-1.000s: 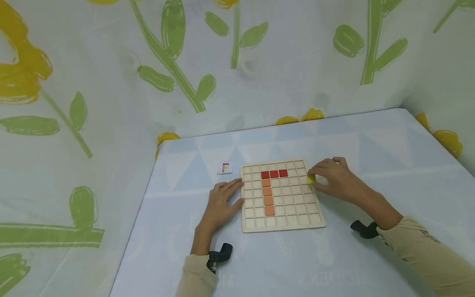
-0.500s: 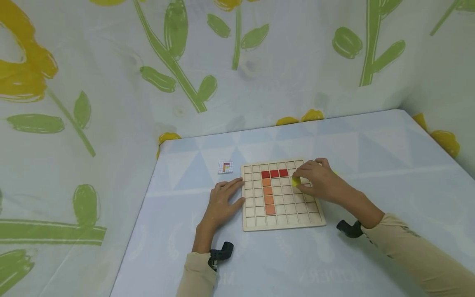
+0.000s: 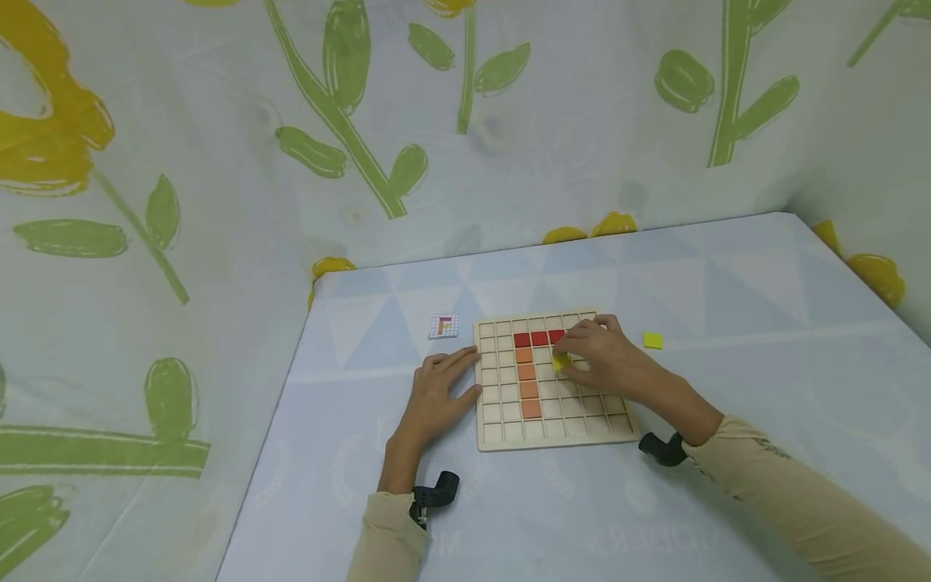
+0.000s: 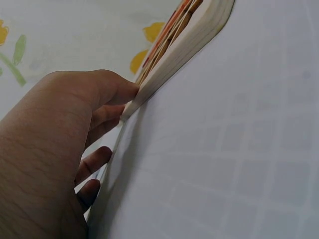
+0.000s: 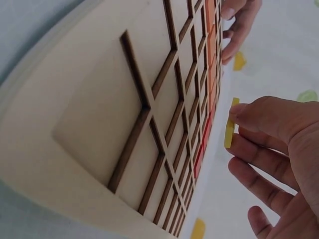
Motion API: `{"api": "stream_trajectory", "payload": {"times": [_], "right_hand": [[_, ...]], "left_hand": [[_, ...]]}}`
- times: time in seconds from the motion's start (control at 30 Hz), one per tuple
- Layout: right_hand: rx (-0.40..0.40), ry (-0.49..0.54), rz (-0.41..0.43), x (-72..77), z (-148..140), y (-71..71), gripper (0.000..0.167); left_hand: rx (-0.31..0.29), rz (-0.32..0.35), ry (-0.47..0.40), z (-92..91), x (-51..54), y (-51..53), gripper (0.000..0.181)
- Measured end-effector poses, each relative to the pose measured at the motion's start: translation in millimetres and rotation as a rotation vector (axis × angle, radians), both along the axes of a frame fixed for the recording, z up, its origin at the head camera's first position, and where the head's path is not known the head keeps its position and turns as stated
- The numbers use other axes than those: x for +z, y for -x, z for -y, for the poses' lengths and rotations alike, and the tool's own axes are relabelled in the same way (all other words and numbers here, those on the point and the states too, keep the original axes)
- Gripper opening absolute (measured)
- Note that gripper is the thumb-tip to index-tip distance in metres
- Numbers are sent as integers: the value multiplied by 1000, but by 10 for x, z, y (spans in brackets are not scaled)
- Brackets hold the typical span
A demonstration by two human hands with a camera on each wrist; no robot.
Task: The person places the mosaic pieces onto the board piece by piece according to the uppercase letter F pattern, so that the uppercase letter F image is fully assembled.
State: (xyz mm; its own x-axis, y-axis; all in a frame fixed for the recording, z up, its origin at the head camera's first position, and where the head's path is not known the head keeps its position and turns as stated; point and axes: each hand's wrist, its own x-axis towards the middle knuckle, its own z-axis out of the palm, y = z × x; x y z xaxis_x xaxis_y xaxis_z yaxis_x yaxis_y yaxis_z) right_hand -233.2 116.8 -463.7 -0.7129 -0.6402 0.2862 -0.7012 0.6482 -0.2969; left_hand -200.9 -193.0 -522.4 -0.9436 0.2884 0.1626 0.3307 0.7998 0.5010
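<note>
Between thumb and fingers, my right hand [image 3: 611, 360] pinches a yellow square tile [image 3: 559, 363], held above the wooden grid board [image 3: 502, 436]. In the right wrist view that yellow tile [image 5: 232, 123] appears edge-on, apart from the board. A row of red tiles [image 3: 539, 338] lies in the grid, its right end partly hidden by the right hand. Beneath the row's left end runs a column of orange tiles [image 3: 528, 390]. My left hand [image 3: 434, 398] rests at the board's left edge with fingers loosely extended; its thumb touches the board's side [image 4: 172, 67] in the left wrist view.
Another yellow tile [image 3: 652, 340] lies on the table right of the board. A small pattern card [image 3: 444, 325] with a coloured grid lies beyond the left hand. Flower-printed cloth walls [image 3: 545, 178] stand behind and beside the pale blue table [image 3: 327, 453].
My right hand has carried the yellow tile leftward from the board's right edge to over the grid below the red row, uncovering the other yellow tile. The left hand stays in place.
</note>
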Motion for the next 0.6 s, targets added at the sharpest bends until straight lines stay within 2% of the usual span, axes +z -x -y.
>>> {"api": "stream_trajectory", "payload": {"times": [0.2, 0.43, 0.6], "right_hand": [[19, -1, -14, -34, 64, -15, 20], [-10, -51, -1, -43, 161, -28, 20], [-1, -73, -37, -74, 194, -20, 19]], "left_hand": [[4, -4, 0, -4, 8, -8, 53], [9, -5, 0, -12, 33, -15, 53], [8, -3, -8, -11, 25, -17, 53]]}}
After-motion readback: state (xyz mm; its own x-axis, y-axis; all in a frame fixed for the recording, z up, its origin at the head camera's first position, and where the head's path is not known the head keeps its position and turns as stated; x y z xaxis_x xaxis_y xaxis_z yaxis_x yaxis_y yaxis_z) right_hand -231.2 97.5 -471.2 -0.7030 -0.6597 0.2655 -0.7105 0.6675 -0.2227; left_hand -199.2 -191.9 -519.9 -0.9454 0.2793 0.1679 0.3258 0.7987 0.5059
